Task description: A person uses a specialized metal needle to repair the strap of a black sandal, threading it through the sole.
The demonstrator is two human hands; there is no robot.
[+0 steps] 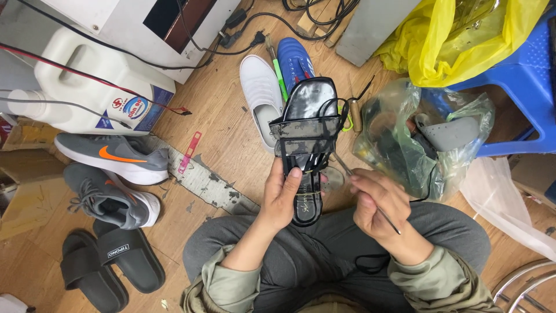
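Note:
My left hand (282, 194) grips a black sandal (307, 127) by its heel end, sole lying flat and toe pointing away from me. A wide dark strap crosses the sandal's middle. My right hand (376, 203) pinches a thin metal needle-like tool (370, 197) whose tip reaches toward the sandal's right edge near the strap. A black thread runs from the sandal area down over my lap. Both hands hover above my knees in grey trousers.
On the wooden floor lie a white shoe (262, 98), a blue shoe (294, 58), two grey sneakers (113, 156), black slides (110, 264), a white jug (98, 87). A clear bag of shoes (423, 139), a yellow bag (457, 40) and a blue stool (521, 87) stand at right.

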